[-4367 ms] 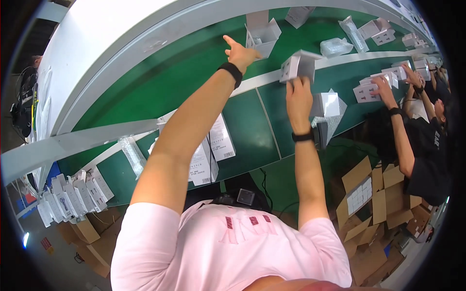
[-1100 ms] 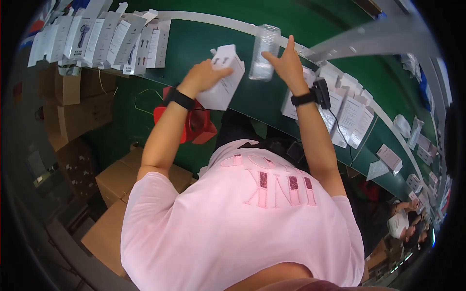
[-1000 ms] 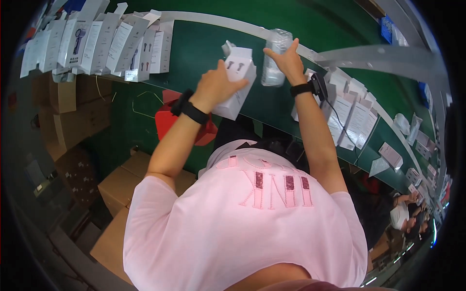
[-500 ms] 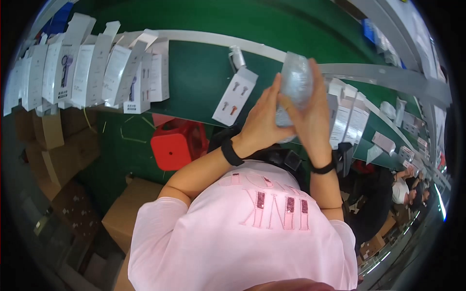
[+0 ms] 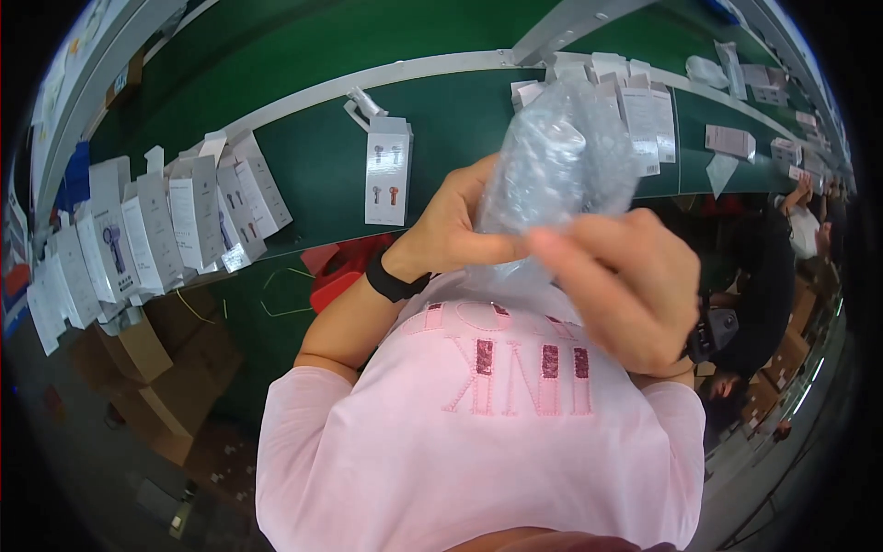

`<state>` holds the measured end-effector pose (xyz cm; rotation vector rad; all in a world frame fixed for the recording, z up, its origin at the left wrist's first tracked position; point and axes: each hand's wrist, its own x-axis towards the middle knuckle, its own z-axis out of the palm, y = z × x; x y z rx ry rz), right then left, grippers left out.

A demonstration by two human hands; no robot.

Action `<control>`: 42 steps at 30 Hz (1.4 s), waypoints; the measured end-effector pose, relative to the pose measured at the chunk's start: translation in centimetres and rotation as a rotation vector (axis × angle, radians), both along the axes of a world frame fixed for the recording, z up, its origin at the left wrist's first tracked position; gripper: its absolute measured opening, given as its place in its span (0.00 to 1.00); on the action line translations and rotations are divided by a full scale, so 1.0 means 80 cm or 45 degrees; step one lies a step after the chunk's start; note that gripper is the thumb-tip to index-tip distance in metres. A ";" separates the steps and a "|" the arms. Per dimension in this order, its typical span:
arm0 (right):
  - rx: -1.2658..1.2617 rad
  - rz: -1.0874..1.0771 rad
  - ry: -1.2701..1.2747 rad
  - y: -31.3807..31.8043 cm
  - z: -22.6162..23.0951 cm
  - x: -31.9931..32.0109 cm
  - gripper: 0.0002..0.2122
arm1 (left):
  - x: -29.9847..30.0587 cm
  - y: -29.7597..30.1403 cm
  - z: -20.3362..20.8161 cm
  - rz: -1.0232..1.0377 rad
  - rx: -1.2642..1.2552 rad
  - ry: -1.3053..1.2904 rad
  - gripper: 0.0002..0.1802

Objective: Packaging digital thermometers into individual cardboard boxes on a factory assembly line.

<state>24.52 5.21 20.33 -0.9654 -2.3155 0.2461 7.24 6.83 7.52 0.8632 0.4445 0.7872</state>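
A clear bubble-wrap bag [image 5: 538,152] with something pale inside is held up in front of my chest, its far end above the bench. My left hand [image 5: 460,221] grips its left side, with the thumb across the near part. Curled and slightly blurred, my right hand [image 5: 630,281] has its fingertips pinched together at the bag's near edge. What exactly the right fingertips grip is hard to see. Left of the bag, a white printed box [image 5: 388,175] stands on the green bench [image 5: 308,156], a small silvery wrapped piece [image 5: 366,101] at its far end.
A row of white boxes with raised flaps [image 5: 193,207] lines the bench at left. More white boxes [image 5: 644,115] stand beyond the bag. A red stool [image 5: 336,276] and brown cartons [image 5: 152,386] are below at left. A person in dark clothes [image 5: 750,276] sits at right.
The bag has come nearer to me. My right hand has moved from its right side to its near edge and curled up. The view has turned, shifting the bench and boxes.
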 end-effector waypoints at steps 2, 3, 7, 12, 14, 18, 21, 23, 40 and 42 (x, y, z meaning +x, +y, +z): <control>-0.035 -0.017 -0.041 -0.001 0.003 -0.011 0.20 | 0.007 -0.007 -0.006 0.018 -0.202 -0.215 0.39; 0.049 -0.079 -0.059 0.003 0.001 -0.017 0.20 | 0.007 -0.008 -0.005 0.003 -0.207 -0.209 0.39; 0.380 -0.235 -0.127 0.013 -0.009 -0.008 0.14 | 0.000 -0.009 0.004 -0.082 -0.311 -0.142 0.37; -0.041 -0.602 0.302 0.014 -0.018 0.008 0.42 | -0.005 -0.018 -0.002 -0.035 -0.253 -0.184 0.36; -0.395 -0.618 1.254 0.031 -0.059 -0.020 0.52 | 0.002 -0.021 -0.011 -0.032 -0.272 -0.150 0.35; -1.963 0.173 1.522 0.036 -0.171 0.014 0.44 | 0.008 -0.035 -0.037 -0.087 -0.137 0.013 0.32; -2.039 -0.217 1.500 0.051 -0.202 0.008 0.25 | -0.052 0.001 -0.064 0.247 0.506 1.092 0.30; -1.940 -0.572 1.361 0.066 -0.210 0.009 0.22 | -0.070 0.031 -0.100 0.698 0.603 1.732 0.49; -1.215 -0.039 2.144 0.149 -0.157 -0.030 0.15 | -0.067 -0.034 -0.048 0.852 0.539 1.046 0.28; -1.151 -0.169 1.922 0.139 -0.122 -0.086 0.10 | -0.069 -0.037 -0.054 0.854 0.621 1.042 0.27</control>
